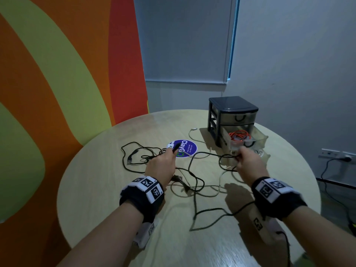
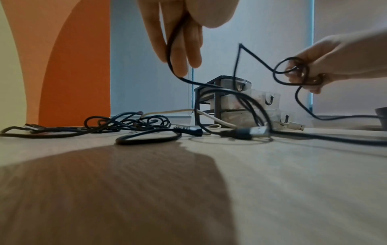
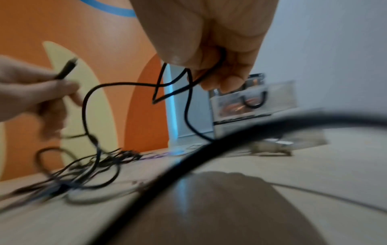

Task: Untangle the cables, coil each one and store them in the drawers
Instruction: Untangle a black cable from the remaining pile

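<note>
A thin black cable (image 1: 209, 153) stretches between my two hands above the round wooden table (image 1: 100, 189). My left hand (image 1: 169, 153) pinches its plug end (image 1: 176, 147), and the cable runs down along my fingers (image 2: 178, 49). My right hand (image 1: 240, 157) grips a few small loops of the same cable (image 2: 293, 71), just in front of the drawers. More black cables (image 1: 146, 157) lie tangled on the table under and left of my left hand, with a white cable (image 1: 192, 135) among them. The dark drawer unit (image 1: 233, 110) has its middle drawer pulled out with an orange cable (image 1: 239, 135) inside.
A lower clear drawer (image 1: 264, 157) also stands pulled out behind my right hand. A purple round sticker (image 1: 189, 149) marks the table centre. A loose black cable (image 1: 212, 211) trails toward the near edge. A wall socket (image 1: 344, 158) with a cord is off to the right.
</note>
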Demonstrator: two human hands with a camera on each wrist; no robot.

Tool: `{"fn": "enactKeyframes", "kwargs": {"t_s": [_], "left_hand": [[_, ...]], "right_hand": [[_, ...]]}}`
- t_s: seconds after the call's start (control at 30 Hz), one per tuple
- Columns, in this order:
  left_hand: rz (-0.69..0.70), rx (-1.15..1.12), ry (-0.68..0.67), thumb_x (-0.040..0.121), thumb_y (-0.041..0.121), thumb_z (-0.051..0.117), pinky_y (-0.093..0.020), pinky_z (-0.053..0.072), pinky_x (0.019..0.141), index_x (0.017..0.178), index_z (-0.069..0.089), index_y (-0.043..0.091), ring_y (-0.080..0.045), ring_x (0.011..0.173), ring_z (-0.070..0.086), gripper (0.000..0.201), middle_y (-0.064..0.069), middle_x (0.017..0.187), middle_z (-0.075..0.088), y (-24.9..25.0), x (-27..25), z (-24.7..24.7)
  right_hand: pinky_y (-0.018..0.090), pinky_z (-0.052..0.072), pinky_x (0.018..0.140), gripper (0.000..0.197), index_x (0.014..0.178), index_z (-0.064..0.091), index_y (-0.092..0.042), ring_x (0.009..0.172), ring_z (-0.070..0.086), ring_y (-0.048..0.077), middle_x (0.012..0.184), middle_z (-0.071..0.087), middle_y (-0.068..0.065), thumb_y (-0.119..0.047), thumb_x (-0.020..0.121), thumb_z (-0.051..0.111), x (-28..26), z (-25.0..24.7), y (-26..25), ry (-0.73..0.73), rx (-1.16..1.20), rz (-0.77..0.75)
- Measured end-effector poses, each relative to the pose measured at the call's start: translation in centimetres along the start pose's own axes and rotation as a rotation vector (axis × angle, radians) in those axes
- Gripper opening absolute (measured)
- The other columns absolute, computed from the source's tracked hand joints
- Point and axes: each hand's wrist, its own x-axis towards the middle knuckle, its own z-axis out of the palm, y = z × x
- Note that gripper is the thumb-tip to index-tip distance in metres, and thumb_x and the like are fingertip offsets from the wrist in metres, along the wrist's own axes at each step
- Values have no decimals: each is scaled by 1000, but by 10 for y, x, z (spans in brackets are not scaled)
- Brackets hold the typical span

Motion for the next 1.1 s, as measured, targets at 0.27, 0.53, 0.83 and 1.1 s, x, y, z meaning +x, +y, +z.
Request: {"fn": "enactKeyframes", "kwargs": {"t_s": [0.27, 0.53, 0.83, 1.1], "left_hand": [[-162, 120, -246, 102, 31, 27, -32, 40, 62, 110, 48, 9, -30, 82, 64, 32, -10, 91, 66, 3, 2, -8], [-370, 105, -238, 102, 31, 28, -33, 39, 61, 107, 50, 6, -30, 74, 55, 33, -17, 91, 64, -49, 23, -36], [-211, 3, -519, 87, 41, 58, -24, 38, 61, 96, 65, 18, -18, 76, 57, 26, 1, 81, 61, -15, 16, -33], [-274, 126, -705, 91, 20, 49, -33, 45, 88, 136, 44, 21, -27, 113, 54, 46, -8, 133, 43, -5, 6, -13]], "right_hand": [[30, 32, 67, 21, 84, 60, -1, 85, 51, 34, 93, 62, 27, 2, 86, 39, 9, -39, 10, 177, 186, 161], [57, 51, 80, 20, 68, 52, -17, 88, 61, 47, 83, 58, 17, -16, 73, 33, 41, -49, 43, 348, 415, 314], [48, 49, 89, 33, 76, 57, -22, 91, 64, 33, 99, 67, 12, 2, 82, 35, 20, -23, -29, 81, 465, 177], [18, 43, 76, 40, 105, 70, -15, 100, 61, 20, 125, 60, 10, 4, 86, 40, 1, -14, -65, -340, 4, -58]]}}
